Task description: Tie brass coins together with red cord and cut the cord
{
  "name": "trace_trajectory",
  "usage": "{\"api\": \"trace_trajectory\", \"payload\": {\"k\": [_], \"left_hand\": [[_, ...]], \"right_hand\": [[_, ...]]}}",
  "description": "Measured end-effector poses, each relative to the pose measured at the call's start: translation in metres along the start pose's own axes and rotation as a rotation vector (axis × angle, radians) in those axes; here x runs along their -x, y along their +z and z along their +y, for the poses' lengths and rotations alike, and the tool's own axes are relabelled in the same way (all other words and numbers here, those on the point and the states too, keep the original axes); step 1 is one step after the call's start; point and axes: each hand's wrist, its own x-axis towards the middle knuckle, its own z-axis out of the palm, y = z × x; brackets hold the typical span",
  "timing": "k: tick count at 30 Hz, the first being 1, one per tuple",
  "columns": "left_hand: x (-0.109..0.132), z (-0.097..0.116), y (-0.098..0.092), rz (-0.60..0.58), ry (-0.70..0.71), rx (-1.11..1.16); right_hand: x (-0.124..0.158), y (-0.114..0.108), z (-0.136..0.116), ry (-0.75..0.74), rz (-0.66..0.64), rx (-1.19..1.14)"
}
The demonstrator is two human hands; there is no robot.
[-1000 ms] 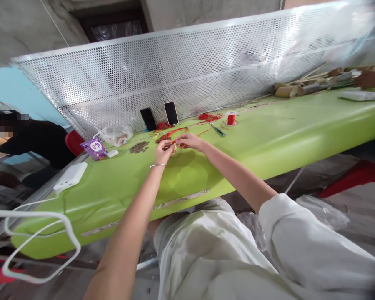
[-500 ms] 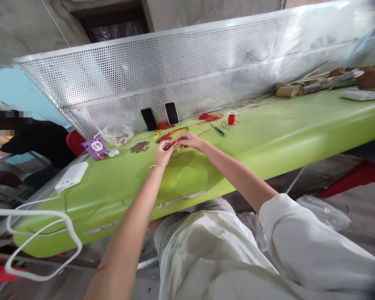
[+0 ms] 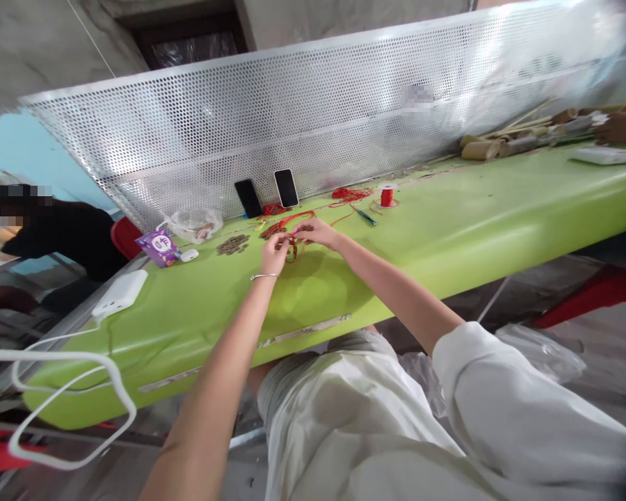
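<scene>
My left hand [image 3: 274, 253] pinches a piece of red cord [image 3: 293, 249] above the green table. Close beside it, my right hand [image 3: 316, 232] also has its fingers closed on the cord. A short length dangles between the two hands. Beyond them lie loose red cords [image 3: 292, 220], partly covering some dark round pieces. A pile of brownish, coin-like discs [image 3: 233, 243] sits left of my hands. To the right are a spool of red thread [image 3: 387, 198] and a small dark green cutting tool [image 3: 366, 217]. Another tangle of red cord [image 3: 351, 196] is farther back.
Two phones [image 3: 286, 188] lean against a perforated metal panel [image 3: 313, 132]. A purple packet [image 3: 158, 248], a plastic bag [image 3: 195, 225] and a white power strip [image 3: 119, 293] with cable stand left. Bamboo pieces [image 3: 480, 150] and another person's hand [image 3: 623, 130] are far right. A person in black [image 3: 76, 233] sits left.
My fingers have shifted slightly around the cord, and a dangling red loop now shows more clearly below them. Both arms stay nearly in place.
</scene>
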Motion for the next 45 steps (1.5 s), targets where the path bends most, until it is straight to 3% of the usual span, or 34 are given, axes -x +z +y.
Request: {"api": "trace_trajectory", "payload": {"k": [23, 37, 45], "left_hand": [[0.003, 0.01, 0.001, -0.081, -0.035, -0.027], [0.005, 0.011, 0.0, 0.029, -0.088, -0.005], [0.005, 0.014, -0.002, 0.047, -0.092, 0.016]], "right_hand": [[0.0, -0.001, 0.002, -0.053, -0.012, -0.026], [-0.004, -0.002, 0.009, 0.028, 0.002, 0.175], [-0.008, -0.002, 0.015, -0.049, -0.107, 0.321]]}}
